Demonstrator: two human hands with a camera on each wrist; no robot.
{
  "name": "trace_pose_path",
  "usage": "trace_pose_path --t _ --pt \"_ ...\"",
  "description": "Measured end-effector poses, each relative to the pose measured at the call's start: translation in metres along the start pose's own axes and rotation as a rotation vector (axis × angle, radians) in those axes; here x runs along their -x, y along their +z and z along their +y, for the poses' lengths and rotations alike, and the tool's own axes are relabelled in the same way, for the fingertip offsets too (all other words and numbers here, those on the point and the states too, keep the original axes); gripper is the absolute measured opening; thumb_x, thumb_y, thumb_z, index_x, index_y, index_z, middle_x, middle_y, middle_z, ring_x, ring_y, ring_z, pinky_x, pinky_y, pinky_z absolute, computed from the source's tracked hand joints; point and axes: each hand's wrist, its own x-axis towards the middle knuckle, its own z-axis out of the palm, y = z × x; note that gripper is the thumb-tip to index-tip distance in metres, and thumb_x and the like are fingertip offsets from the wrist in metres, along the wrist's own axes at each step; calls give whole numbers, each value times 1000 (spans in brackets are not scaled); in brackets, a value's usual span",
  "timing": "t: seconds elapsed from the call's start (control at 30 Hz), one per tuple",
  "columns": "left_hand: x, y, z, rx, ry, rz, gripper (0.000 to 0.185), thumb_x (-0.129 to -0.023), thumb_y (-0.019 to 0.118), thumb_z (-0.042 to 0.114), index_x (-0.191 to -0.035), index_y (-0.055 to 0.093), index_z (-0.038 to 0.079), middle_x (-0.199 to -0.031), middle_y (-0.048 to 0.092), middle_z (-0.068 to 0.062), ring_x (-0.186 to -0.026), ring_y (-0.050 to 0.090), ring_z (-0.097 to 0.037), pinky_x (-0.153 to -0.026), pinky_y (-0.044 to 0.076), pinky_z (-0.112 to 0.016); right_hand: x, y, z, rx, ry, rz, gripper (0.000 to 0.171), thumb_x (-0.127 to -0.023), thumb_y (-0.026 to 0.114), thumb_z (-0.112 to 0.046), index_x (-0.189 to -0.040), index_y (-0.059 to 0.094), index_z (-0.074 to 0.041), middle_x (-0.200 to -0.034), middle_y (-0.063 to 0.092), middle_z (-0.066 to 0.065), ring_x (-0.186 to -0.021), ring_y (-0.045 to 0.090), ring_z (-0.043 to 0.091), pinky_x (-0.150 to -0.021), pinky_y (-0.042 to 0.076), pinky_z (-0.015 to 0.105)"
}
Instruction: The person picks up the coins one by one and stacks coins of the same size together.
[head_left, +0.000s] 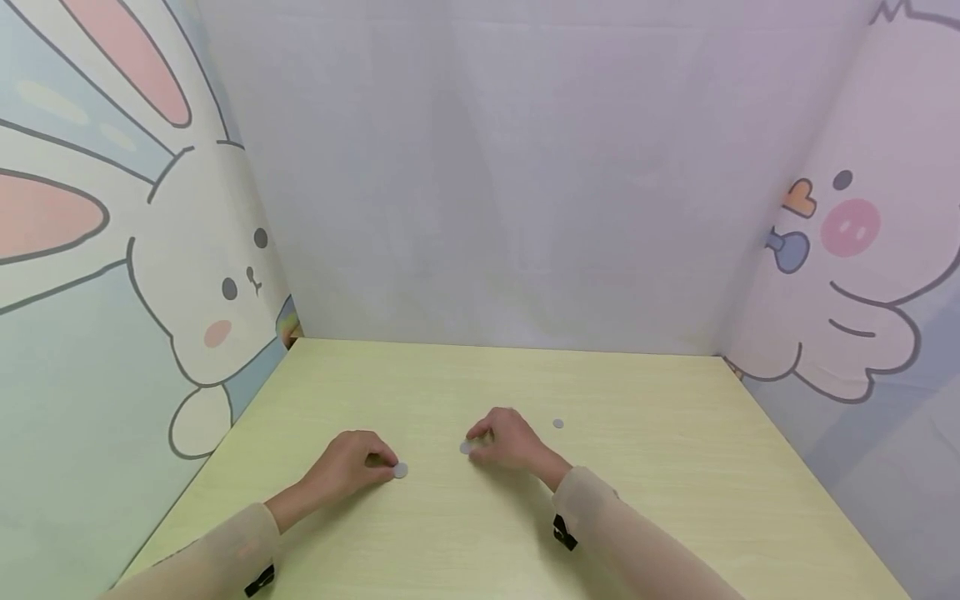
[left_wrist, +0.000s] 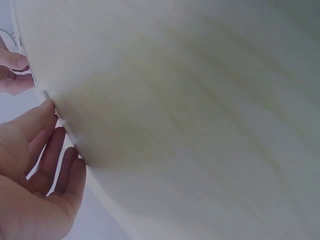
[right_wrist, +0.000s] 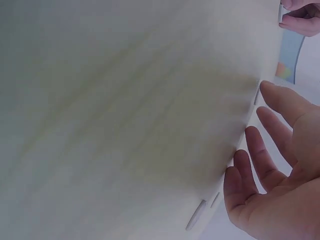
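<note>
Head: L hand [head_left: 345, 468] pinches disc [head_left: 401, 471], R hand [head_left: 513, 442] 2nd disc [head_left: 464, 448]; 3rd disc [head_left: 558, 423] nr R.

Gap between held discs [head_left: 401, 471] [head_left: 464, 448]; backdrop [head_left: 487, 183] blocks far side.

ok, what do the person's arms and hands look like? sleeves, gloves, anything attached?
Left hand and right hand are ungloved. Left sleeve and right sleeve are long, pale beige, reaching near the wrists. A small black piece shows beside each cuff, left piece and right piece; too small to identify. No cables visible.
</note>
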Motion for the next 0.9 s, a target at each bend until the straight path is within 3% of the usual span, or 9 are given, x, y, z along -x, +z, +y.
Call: trace_pose_path --t 0.37,0.9 --pt "1 0 -1 7 6 1 9 -87 90 22 -93 84 25 -92 74 18 -90 68 -8 -84 55 -31 2 2 -4 41 -4 40 19 -84 89 -19 -103 86 -15 -95 73 -5 -88 53 12 -79 43 30" --pt "2 -1 4 7 -2 10 7 -88 89 23 -93 83 25 -92 75 16 -90 68 -9 -86 55 -33 4 3 -9 87 -21 42 8 -89 89 -25 -95 87 -22 -98 77 -9 -98 60 14 -94 48 41"
